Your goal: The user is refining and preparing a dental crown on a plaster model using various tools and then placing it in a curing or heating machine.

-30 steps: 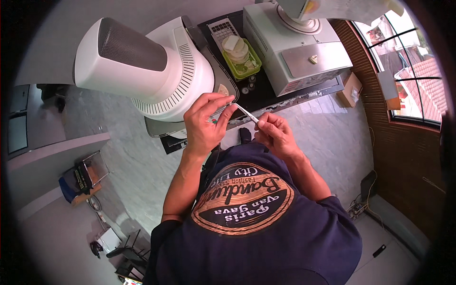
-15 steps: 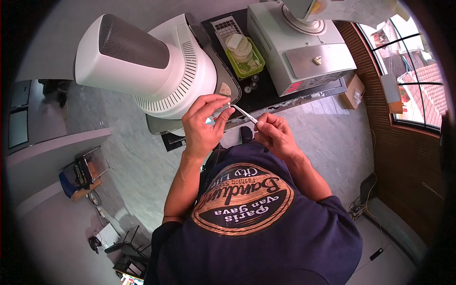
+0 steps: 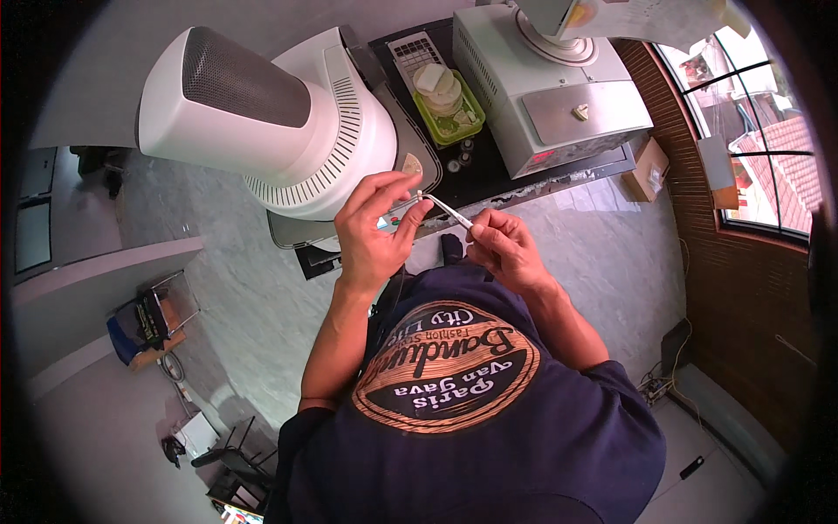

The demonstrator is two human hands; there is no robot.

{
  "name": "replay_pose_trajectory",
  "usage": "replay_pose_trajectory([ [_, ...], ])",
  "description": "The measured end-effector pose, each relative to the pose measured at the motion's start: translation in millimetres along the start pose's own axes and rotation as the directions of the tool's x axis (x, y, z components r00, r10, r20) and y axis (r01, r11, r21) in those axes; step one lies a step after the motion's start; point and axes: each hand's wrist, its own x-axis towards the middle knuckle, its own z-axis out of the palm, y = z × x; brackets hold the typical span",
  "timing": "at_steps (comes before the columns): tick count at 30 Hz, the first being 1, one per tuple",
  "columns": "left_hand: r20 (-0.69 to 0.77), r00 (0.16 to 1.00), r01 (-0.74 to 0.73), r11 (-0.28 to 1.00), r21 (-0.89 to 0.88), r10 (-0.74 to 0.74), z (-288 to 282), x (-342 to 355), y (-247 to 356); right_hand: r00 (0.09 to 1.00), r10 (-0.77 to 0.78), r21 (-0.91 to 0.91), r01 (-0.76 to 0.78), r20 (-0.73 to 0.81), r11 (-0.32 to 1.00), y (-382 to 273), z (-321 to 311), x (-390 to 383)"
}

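Note:
My left hand (image 3: 374,229) is raised in front of my chest, its thumb and index finger curled around a small white piece (image 3: 420,195). The piece is too small to make out clearly. From the right, my right hand (image 3: 504,247) grips slim silvery tweezers (image 3: 451,212) between thumb and fingers. Their bent tip meets the white piece by my left thumb. Just beyond my left fingertips, a flat tan wedge-shaped piece (image 3: 413,164) shows at the edge of the counter.
A large white machine with a dark mesh panel (image 3: 244,83) stands at left. On the black counter are a green tray (image 3: 472,131) with pale discs, a keypad (image 3: 415,51), small bottles (image 3: 465,158) and a boxy white machine (image 3: 559,96). A cardboard box (image 3: 646,171) sits near the window.
Both hands keep nearly the same place. The white piece and the tweezers' tip have shifted slightly at my left fingertips.

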Motion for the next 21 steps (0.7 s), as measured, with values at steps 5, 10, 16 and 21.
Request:
replay_pose_trajectory([
  [5,0.017,0.996,-0.092,0.995,0.03,0.092,1.2,-2.1,-7.0,1.0,-0.004,-0.026,0.004,0.005,1.0,2.3,-1.2,-0.9],
  [10,-0.019,1.0,0.011,0.999,-0.03,-0.012,-1.6,-0.7,7.2,1.0,0.011,-0.009,-0.011,-0.002,1.0,-0.7,1.6,-1.6],
  [16,-0.018,1.0,0.019,1.0,-0.023,-0.02,-2.4,-2.3,2.9,1.0,0.02,-0.019,-0.02,0.006,1.0,-1.3,3.9,-0.9],
  [21,-0.017,0.999,0.034,0.997,-0.066,-0.036,-0.7,-3.3,2.4,1.0,0.02,-0.021,-0.02,0.001,1.0,1.3,2.2,-1.8],
])
